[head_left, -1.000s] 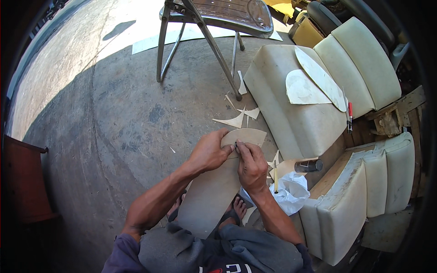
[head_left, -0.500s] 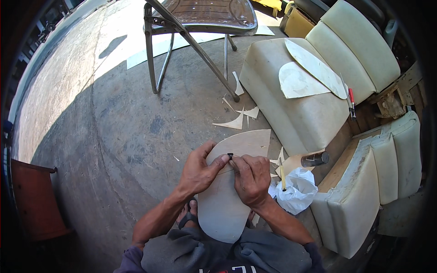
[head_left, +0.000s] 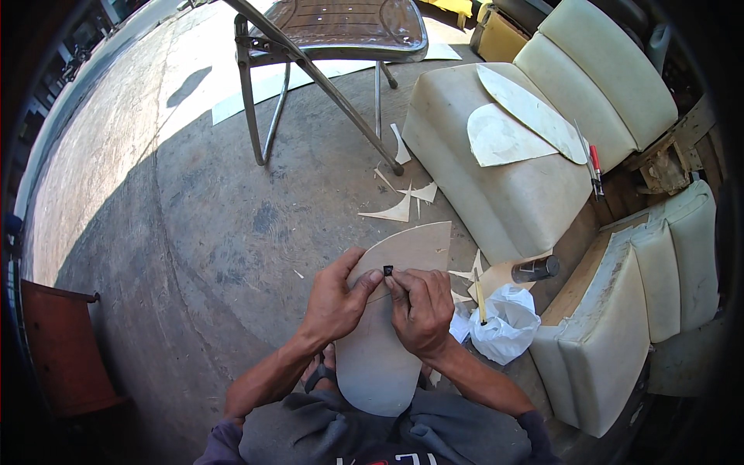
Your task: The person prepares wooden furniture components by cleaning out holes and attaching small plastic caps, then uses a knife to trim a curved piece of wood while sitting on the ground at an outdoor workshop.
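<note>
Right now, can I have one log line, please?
left hand: at small black piece | right hand: at same piece | pale panel: under both hands | white bag: right of panel

Smooth, matt, wood-like board is presented by the pale tan, round-ended panel. Gloss is shown by the brown slatted folding-chair seat, polished metal by its silvery tubular legs. The cream padded seat is covered in smooth, vinyl-like material; crinkled plastic is seen in the white bag, rough matt concrete in the grey floor.
</note>
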The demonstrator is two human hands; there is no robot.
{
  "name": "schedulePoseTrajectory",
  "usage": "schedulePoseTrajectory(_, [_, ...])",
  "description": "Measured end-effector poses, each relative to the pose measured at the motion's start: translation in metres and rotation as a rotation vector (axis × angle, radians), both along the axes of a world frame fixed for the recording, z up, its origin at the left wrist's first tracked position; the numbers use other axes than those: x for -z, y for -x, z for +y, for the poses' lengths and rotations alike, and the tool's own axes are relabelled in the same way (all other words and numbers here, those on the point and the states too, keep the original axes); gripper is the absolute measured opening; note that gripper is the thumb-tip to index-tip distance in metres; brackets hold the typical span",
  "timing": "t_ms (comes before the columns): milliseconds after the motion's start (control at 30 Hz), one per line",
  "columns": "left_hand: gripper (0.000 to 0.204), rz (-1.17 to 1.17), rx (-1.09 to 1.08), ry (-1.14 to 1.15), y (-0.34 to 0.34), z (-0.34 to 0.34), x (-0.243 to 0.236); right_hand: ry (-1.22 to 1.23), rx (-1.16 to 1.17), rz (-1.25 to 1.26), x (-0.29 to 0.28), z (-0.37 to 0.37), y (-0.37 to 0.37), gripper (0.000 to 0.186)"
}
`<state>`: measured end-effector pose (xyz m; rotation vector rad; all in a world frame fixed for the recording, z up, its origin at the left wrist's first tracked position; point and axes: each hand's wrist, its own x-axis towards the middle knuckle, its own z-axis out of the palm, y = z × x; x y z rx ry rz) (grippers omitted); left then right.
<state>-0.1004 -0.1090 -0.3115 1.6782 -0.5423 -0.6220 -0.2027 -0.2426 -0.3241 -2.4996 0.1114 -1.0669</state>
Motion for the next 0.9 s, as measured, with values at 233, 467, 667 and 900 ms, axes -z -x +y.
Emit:
schedulePoseTrajectory(233, [0.025, 0.031, -0.007, -0.019, -0.0027, 0.0015, 0.0012, 0.011, -0.003, 0.027, 0.0045, -0.001, -0.0003, 0.022])
schedulePoseTrajectory(467, [0.024, 0.046, -0.022, 0.025, -0.0029, 0.0003, 0.0043, -0.008, -0.007, 0.043, 0.0029, -0.0051, -0.0031, 0.02])
schedulePoseTrajectory(667, [0.023, 0.062, -0.012, 0.027, -0.0024, 0.0021, 0.0062, -0.023, -0.019, 0.048, 0.0012, -0.0047, -0.003, 0.019])
schedulePoseTrajectory(900, [0.023, 0.112, 0.004, 0.008, -0.0042, 0.0031, 0.0008, -0.037, -0.021, 0.05, 0.0002, -0.004, -0.0029, 0.018])
